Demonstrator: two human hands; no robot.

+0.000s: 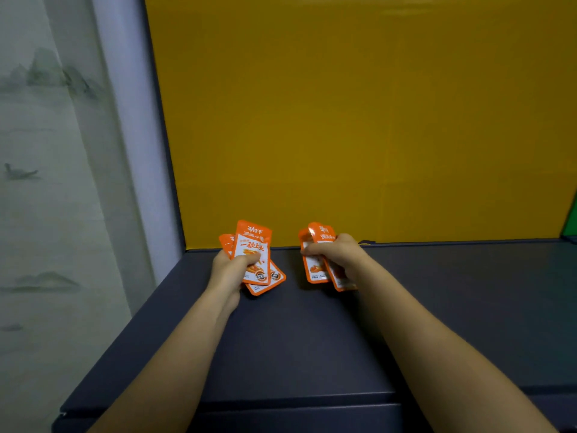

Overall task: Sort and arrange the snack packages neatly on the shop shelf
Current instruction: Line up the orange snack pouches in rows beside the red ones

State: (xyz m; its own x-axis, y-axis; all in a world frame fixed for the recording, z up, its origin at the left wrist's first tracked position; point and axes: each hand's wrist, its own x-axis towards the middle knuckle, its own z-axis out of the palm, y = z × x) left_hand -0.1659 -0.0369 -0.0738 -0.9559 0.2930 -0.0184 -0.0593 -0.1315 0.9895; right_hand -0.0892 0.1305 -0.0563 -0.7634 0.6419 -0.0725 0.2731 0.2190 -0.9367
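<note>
My left hand (229,267) grips a fanned bunch of orange and white snack packets (254,245), held upright near the back of the dark shelf (296,339). A lower packet of that bunch (271,281) angles down toward the shelf surface. My right hand (338,253) is closed on a second bunch of orange snack packets (315,267), two or three of them, a little to the right. Both bunches are close to the yellow back panel (359,120). A gap of bare shelf separates the two hands.
The shelf's front edge (296,398) runs across the bottom of the view. A grey upright post (137,151) bounds the shelf on the left, with a painted wall hanging (46,182) beyond it. A green panel edge (571,220) shows at far right.
</note>
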